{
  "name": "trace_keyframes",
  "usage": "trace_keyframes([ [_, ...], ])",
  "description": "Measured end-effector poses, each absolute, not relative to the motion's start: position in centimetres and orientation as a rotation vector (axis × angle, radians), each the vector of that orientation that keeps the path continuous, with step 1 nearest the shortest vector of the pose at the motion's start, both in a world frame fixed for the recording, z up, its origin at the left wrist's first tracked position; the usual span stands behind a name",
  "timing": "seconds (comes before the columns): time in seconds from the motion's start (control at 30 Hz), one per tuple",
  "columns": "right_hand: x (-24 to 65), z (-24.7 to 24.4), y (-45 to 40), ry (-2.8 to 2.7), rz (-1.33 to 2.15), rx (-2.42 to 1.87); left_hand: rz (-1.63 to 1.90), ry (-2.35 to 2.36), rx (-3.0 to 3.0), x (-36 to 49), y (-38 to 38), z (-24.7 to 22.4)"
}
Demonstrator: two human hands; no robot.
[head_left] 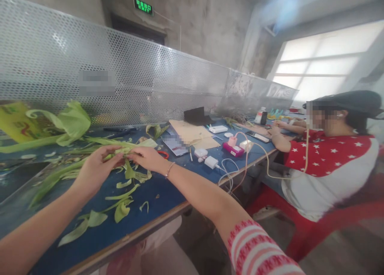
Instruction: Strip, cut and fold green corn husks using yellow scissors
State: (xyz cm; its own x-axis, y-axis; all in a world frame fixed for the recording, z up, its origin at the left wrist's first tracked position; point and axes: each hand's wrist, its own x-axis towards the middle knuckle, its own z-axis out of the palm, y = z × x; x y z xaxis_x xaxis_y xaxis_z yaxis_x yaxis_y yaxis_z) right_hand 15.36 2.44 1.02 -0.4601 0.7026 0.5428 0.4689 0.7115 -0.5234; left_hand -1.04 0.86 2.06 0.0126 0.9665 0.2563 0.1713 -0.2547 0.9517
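Observation:
My left hand (97, 165) pinches a pale green plant stalk (124, 150) between thumb and fingers. From the other side, my right hand (150, 157) has its fingers closed on the same stalk. The exact spot where the fingertips meet is partly hidden. Beneath and around both hands lie torn green strips and leaves (121, 211) on the blue tabletop (168, 189). To the left, long stalks (57, 179) spread out, and a large curled leaf (73, 121) rises behind them. Orange-red scissor handles (163, 154) show just behind my right hand.
A perforated metal screen (126, 75) borders the table's back. Brown paper sheets (192, 135), a magenta power strip (233, 150), a white charger (211, 162) and loose cables are to the right. A co-worker (333, 155) sits further along, hands on the table. A yellow package (19, 121) stands left.

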Motion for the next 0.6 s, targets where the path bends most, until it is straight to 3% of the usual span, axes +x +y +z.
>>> trace_keyframes([
  [0.6, 16.06, 0.98, 3.03, -1.905, 0.181, -1.118, 1.418, 1.211, 1.472, -1.21, 0.89, 2.25],
])
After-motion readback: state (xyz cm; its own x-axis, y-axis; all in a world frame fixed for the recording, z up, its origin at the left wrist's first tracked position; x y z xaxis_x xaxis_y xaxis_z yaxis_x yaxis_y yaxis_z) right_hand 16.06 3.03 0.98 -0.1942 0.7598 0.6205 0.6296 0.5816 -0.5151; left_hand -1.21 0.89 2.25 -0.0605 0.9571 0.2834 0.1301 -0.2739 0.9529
